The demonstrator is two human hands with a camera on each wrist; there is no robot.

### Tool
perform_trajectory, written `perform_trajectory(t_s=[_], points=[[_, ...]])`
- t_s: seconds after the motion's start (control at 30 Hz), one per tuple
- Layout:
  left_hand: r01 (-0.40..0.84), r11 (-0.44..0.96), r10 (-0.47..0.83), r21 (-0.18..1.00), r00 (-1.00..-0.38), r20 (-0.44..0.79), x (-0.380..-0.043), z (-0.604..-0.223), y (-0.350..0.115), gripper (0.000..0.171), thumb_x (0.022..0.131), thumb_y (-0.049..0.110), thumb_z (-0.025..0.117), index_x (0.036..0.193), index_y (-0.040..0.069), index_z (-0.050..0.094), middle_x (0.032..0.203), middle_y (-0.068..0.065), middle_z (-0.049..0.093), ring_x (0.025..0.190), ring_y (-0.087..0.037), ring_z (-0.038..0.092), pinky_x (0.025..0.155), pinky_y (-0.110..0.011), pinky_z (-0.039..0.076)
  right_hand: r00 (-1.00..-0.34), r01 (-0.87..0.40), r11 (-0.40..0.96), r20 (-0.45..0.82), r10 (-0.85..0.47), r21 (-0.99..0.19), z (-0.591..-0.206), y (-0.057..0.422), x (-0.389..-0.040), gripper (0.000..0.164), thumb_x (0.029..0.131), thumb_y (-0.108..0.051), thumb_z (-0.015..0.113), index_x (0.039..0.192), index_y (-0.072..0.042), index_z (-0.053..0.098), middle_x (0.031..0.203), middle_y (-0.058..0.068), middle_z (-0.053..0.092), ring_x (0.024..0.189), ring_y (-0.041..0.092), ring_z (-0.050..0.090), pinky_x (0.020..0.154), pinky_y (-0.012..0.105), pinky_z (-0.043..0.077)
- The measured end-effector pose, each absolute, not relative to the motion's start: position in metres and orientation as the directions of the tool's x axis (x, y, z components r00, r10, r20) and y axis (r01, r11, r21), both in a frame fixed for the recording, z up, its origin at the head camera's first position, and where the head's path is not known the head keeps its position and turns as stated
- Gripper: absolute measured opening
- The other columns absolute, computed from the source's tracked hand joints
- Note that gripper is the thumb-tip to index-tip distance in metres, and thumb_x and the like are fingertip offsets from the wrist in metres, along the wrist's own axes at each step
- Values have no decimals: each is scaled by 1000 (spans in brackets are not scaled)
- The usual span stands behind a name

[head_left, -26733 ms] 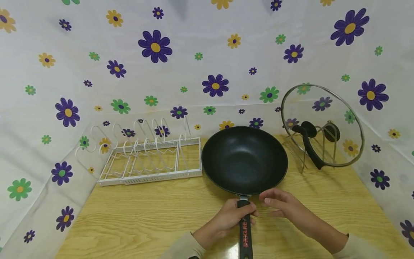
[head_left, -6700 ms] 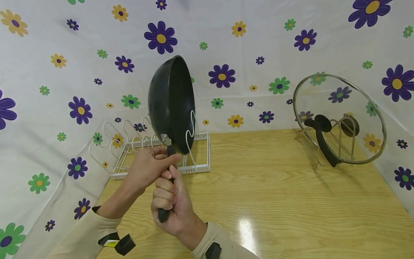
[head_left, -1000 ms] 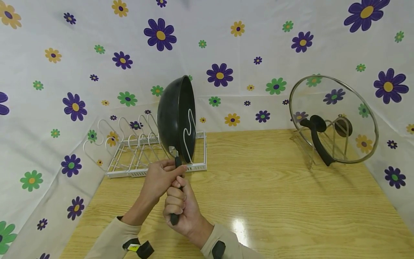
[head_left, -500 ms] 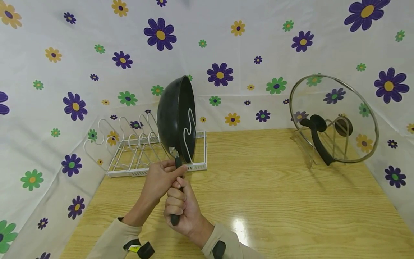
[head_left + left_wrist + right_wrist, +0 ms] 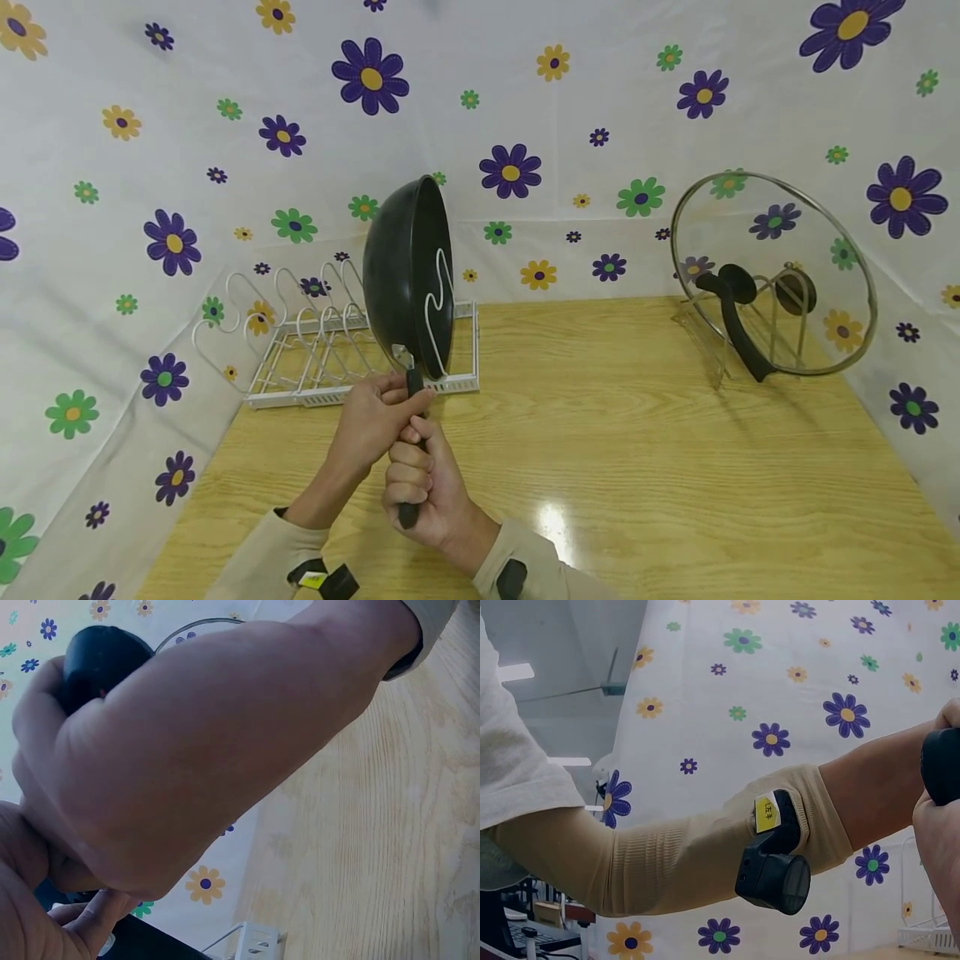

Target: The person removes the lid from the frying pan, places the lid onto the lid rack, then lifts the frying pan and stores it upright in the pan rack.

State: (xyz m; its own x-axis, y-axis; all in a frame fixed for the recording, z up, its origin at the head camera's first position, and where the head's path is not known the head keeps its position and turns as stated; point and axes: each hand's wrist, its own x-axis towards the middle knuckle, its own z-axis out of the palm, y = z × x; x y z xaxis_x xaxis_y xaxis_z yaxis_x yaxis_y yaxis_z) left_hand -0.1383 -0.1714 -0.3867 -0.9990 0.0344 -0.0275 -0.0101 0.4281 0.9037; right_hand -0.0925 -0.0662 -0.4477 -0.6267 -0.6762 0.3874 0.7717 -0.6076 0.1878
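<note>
A black wok (image 5: 392, 267) stands on its side in the right end of a white wire dish rack (image 5: 322, 398), its hollow facing right behind a wavy wire divider (image 5: 433, 312). My left hand (image 5: 375, 421) pinches the black handle (image 5: 414, 382) close to its metal bracket. Lower down, my right hand (image 5: 427, 483) grips the same handle, fingers curled round it, and the handle's end sticks out below the fist. In the left wrist view the right hand (image 5: 127, 765) hides most of the handle and wok. The right wrist view shows mostly the left sleeve (image 5: 697, 847).
A glass lid (image 5: 817, 250) with a black handle leans on a wire stand (image 5: 720, 358) at the right. Several white wire dividers (image 5: 311, 333) rise from the rack's left part. A flowered cloth (image 5: 570, 100) closes off the back and sides of the wooden table (image 5: 637, 458).
Since the earliest frames the wok has gone from lying on the table, to tilted above the rack, to standing in it. Over the last second wok and hands barely move; the handle end dips slightly.
</note>
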Motion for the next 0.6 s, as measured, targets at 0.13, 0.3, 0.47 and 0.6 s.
perform_trajectory(t_s=[0.13, 0.3, 0.47, 0.6], points=[[-19, 429, 40, 903, -998, -39, -138, -388, -171, 27, 91, 25, 78, 102, 1, 73, 71, -4, 71, 63, -19, 63, 60, -28, 52, -628, 770, -616, 369, -685, 167, -450, -66, -92, 30, 106, -27, 53, 77, -17, 57, 57, -12, 28, 45, 0, 23, 45, 10, 22], [-52, 430, 15, 902, -998, -65, -136, -391, -172, 40, 91, 27, 79, 118, -1, 71, 92, -10, 78, 76, -17, 68, 68, -27, 54, -638, 762, -630, 345, -689, 151, -452, -65, -90, 30, 106, -28, 52, 77, -19, 56, 56, -13, 30, 44, -1, 24, 45, 9, 25], [-65, 412, 14, 909, -997, -77, -134, -394, -172, 45, 91, 28, 79, 123, -1, 69, 99, -12, 78, 80, -18, 71, 71, -28, 56, -646, 753, -646, 325, -691, 123, -454, -64, -89, 31, 106, -29, 52, 77, -19, 57, 55, -13, 32, 43, -1, 25, 45, 9, 27], [-58, 383, 25, 922, -997, -74, -132, -396, -171, 44, 90, 27, 80, 123, -1, 69, 101, -14, 78, 80, -17, 72, 71, -27, 57, -649, 746, -660, 320, -690, 90, -457, -63, -89, 31, 106, -29, 50, 77, -20, 58, 55, -13, 35, 43, -1, 28, 46, 9, 27]])
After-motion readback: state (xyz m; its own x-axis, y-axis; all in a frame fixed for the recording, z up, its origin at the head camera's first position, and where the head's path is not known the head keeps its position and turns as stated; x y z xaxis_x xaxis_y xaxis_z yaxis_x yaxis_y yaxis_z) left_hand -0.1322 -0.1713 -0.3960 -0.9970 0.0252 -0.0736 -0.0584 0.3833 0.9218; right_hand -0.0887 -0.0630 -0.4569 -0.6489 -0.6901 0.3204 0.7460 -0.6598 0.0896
